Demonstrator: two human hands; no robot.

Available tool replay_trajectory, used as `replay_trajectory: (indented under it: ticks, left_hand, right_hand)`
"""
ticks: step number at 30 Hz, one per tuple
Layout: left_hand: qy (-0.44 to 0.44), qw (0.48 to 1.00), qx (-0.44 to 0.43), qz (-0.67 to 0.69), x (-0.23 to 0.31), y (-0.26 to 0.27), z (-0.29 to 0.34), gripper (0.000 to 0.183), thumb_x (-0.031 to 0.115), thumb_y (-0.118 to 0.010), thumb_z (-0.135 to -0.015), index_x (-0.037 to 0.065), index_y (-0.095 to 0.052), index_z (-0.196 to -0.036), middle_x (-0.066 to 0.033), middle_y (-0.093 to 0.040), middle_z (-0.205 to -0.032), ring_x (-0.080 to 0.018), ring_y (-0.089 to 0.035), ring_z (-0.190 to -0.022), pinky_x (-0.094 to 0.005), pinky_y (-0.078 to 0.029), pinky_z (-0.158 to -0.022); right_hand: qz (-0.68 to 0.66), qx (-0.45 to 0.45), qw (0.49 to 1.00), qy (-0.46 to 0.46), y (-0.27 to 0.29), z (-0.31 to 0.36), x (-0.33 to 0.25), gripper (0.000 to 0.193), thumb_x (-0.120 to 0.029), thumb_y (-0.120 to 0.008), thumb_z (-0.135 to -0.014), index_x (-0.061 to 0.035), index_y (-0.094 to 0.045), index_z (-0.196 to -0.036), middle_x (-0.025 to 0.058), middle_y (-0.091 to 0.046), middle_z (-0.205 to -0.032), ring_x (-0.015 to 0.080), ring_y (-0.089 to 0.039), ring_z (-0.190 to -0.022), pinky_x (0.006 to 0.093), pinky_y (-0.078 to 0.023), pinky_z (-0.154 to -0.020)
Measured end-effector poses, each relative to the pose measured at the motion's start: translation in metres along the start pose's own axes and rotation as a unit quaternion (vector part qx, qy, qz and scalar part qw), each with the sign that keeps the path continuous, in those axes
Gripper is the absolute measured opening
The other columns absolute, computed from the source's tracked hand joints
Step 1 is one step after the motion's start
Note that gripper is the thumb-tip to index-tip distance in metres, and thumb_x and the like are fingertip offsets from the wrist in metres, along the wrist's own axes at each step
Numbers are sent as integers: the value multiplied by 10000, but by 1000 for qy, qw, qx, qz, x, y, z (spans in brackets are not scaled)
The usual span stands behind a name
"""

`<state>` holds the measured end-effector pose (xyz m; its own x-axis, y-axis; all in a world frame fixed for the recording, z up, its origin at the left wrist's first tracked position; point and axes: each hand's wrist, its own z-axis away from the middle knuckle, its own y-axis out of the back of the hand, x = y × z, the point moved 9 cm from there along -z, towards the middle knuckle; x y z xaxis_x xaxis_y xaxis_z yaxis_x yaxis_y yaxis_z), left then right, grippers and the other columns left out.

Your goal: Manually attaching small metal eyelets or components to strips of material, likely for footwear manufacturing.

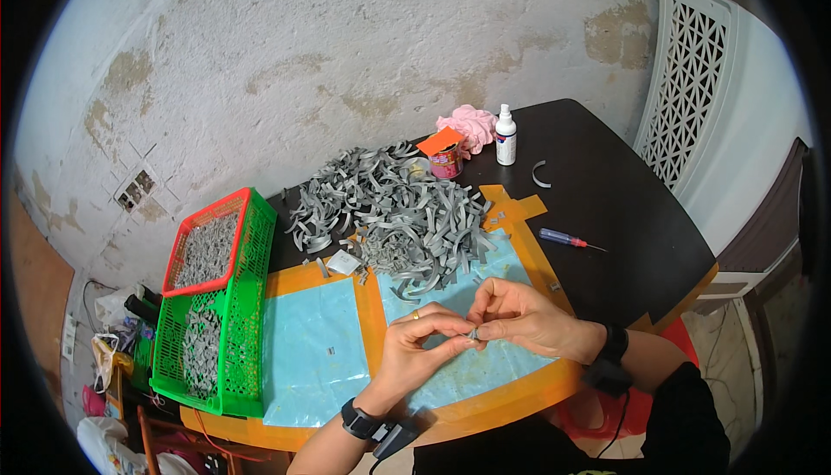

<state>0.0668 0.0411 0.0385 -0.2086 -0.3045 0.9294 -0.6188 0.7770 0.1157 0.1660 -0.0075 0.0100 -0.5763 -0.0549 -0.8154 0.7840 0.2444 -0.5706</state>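
My left hand (pixel 417 347) and my right hand (pixel 535 323) meet above the front of the table, with fingertips pinched together. Between them is a small grey piece (pixel 473 334), mostly covered by the fingers, so its exact kind is hidden. Just beyond my hands lies a large heap of curved grey strips (pixel 424 215), with smaller grey bits (pixel 389 245) gathered at its near side. Under my hands a light-blue sheet (pixel 433 380) is fixed to the table with orange tape (pixel 370 319). One small grey bit (pixel 331 351) rests on the left blue sheet.
At left, a red basket (pixel 171 258) of grey pieces sits on a green basket (pixel 241 336) that also holds grey pieces. A white spray bottle (pixel 505 139), a can (pixel 446 161) and pink cloth (pixel 470 126) stand at the back. A screwdriver (pixel 563 238) lies at right.
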Motion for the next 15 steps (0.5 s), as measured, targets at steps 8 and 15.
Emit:
replay_trajectory:
  ticks: [8,15]
  left_hand:
    - [-23,998,-14,-48,4,-2,1,194,-40,-740,-750,-12,-697,-936,-111,-672,-939,-168,-621,-828,-281,-501,-752]
    - [49,995,52,76,-10,3,4,191,-86,-680,-786,-16,-689,-963,-110,-663,-927,-150,-618,-840,-262,-494,-749]
  right_hand:
    - [-20,-5,1000,4,-3,0,0,219,8,-610,-861,-39,-468,-1020,56,-568,-953,142,-578,-877,284,-467,-768]
    - [61,71,994,53,3,2,-14,232,11,-637,-849,-35,-470,-1003,57,-572,-937,132,-597,-856,273,-494,-775]
